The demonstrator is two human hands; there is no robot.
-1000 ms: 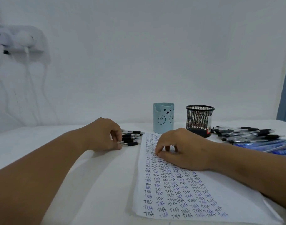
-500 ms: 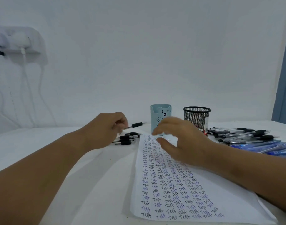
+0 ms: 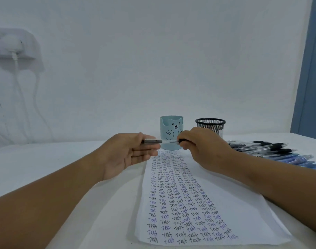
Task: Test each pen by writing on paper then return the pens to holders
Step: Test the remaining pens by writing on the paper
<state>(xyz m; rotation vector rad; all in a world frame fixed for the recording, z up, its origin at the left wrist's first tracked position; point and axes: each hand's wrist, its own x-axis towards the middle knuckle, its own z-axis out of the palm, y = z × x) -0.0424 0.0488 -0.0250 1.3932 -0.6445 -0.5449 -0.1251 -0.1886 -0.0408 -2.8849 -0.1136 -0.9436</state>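
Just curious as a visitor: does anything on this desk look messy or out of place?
Only the loose pens heaped on the table, right of the black mesh holder, not in it. Nothing looks spilled or damaged.

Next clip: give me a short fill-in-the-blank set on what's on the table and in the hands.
1. Both hands hold one ____ between them.
2. The word written all over the paper is ____.
3. The blue holder shows a ____ face.
4. The black holder is made of ____.

Missing words: pen; Test; bear; mesh
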